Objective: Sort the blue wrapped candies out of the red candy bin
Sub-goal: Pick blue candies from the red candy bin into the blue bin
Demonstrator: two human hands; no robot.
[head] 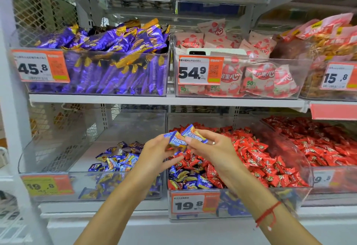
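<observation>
1. The left hand (156, 153) is raised above the wall between the two lower bins, its fingers curled round a blue wrapped candy (176, 140) and pinching it.
2. The right hand (209, 145) meets it at 3 o'clock, fingers and thumb clamped on a second blue candy (193, 133), which touches the first. A ring shows on one finger, and a red string bracelet (267, 214) circles the wrist.
3. Both held candies hang over the near left corner of the red candy bin (301, 167), a clear tub on the lower shelf.
4. That tub is heaped with red candies (257, 154). More blue candies (190, 180) lie in a cluster at its front left, at 6 o'clock from the hands, and some press against its front wall.
5. A price tag reading 19.8 (195, 203) sits on the front of the red tub.
6. At 9 o'clock from the hands stands a second clear bin (58, 144), holding a loose pile of blue candies (117, 162) toward its right side.
7. At 3 o'clock, well apart from the hands, another tub of red candies (326, 144) stands beside the first.
8. On the upper shelf, at 11 o'clock, a bin of purple packets (108, 59) carries a 45.8 tag; at 1 o'clock a bin of pink packets (257, 76) carries a 54.9 tag.
</observation>
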